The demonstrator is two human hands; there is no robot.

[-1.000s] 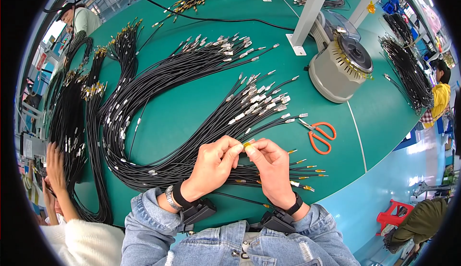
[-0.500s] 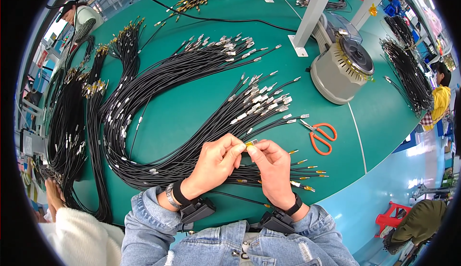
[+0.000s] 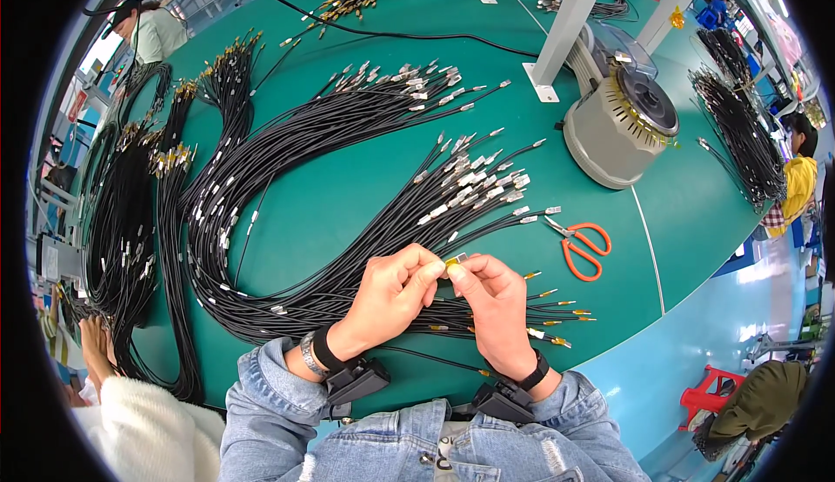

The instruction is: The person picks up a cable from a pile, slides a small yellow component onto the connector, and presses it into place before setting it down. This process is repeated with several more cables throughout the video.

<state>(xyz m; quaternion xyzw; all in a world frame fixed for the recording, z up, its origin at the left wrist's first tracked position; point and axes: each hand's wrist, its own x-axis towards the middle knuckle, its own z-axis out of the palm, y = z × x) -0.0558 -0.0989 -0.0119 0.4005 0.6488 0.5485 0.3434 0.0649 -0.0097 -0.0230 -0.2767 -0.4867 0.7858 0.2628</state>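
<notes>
My left hand and my right hand meet over the near edge of a cable bundle, fingertips nearly touching. Between them is a small yellow and silver cable end, pinched by both thumbs and forefingers. Its cable is hidden by the hands. Beneath and beyond my hands lies a thick bundle of black cables, bent in a wide curve, with white-tagged metal ends fanned out ahead. Yellow-tipped cable ends stick out to the right, beside my right hand.
Orange-handled scissors lie right of the bundle on the green table. Behind them stands a round beige machine by a white post. More cable bundles cover the left side, near a co-worker's white sleeve. Another bundle lies far right.
My hands keep the same pinch on the cable end, almost unmoved. At the lower left, the co-worker's hand has shifted slightly.
</notes>
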